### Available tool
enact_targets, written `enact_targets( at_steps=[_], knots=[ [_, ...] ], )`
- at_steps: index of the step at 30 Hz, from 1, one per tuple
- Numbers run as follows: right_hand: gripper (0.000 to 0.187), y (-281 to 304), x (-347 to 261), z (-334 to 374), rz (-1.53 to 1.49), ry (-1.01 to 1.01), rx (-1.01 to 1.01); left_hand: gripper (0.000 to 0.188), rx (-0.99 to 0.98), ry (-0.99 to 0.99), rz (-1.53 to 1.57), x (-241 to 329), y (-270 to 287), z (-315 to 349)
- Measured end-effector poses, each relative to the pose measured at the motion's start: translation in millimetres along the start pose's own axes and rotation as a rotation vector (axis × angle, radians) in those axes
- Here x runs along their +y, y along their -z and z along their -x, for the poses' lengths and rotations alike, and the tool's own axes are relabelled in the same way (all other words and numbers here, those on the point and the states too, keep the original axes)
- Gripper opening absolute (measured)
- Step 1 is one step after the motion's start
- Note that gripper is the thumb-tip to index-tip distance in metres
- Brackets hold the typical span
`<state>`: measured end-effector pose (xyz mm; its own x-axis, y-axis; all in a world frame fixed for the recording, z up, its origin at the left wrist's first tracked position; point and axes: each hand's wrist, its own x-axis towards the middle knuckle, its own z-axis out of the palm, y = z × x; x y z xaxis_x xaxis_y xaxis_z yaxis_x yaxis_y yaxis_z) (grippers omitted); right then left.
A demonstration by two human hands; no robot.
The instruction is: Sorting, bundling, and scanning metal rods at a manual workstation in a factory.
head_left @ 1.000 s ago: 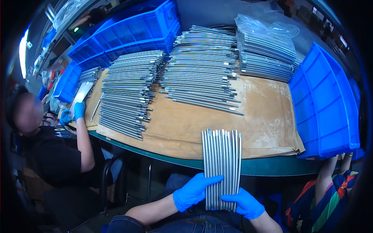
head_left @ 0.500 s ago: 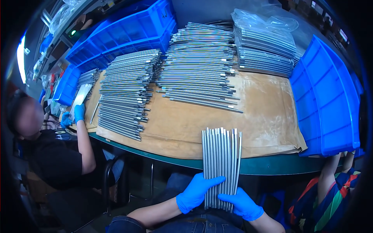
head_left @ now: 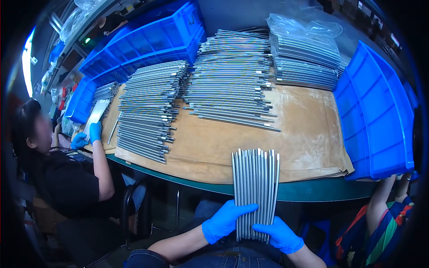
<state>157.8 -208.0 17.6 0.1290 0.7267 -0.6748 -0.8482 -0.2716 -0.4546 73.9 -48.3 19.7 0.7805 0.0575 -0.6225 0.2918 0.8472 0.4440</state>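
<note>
Several thin silvery metal rods (head_left: pixel 254 183) stand side by side in a flat row between my hands, above my lap and in front of the table edge. My left hand (head_left: pixel 227 219), in a blue glove, grips the row from the left, thumb across its front. Lower on the right side, my gloved right hand (head_left: pixel 280 234) holds the same rods with its thumb over them. The fingers behind the rods are hidden. Rod tops fan slightly apart at the right.
Rod piles (head_left: pixel 232 80) lie on the brown sheet (head_left: pixel 308 129) covering the table. Plastic-wrapped rods (head_left: pixel 306 58) sit behind. A blue bin (head_left: pixel 375 111) stands at right, more blue bins (head_left: pixel 147 38) at back left. A co-worker (head_left: pixel 67 178) at left holds rods; another person's arm (head_left: pixel 380 201) is at right.
My hands keep their hold on the rods; the tops spread slightly more at the right. The view has shifted a little. The left co-worker's head has turned.
</note>
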Motion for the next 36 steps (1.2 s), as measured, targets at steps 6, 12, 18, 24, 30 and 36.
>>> enact_targets(
  at_steps=[6,12,18,24,30,36],
  knots=[
    [0.041,7,2,-6,0.02,0.023,-0.003,0.036,-0.008,-0.009,0.023,-5,5,-3],
    [0.044,2,-4,0,0.005,-0.008,0.004,0.036,-0.014,-0.009,0.028,-3,3,-3],
    [0.046,0,-5,-1,-0.064,-0.064,-0.089,0.038,-0.084,0.084,0.047,1,2,-8],
    [0.043,2,-1,-7,-0.319,-0.111,-0.43,0.042,-0.27,0.062,-0.065,10,-15,-8],
    [0.036,-3,9,-8,-0.171,-0.039,-0.35,0.046,-0.286,0.046,-0.086,-1,-4,-16],
    [0.031,-10,11,-1,-0.116,0.009,-0.22,0.048,-0.269,0.081,-0.014,-1,-8,-15]
  ],
)
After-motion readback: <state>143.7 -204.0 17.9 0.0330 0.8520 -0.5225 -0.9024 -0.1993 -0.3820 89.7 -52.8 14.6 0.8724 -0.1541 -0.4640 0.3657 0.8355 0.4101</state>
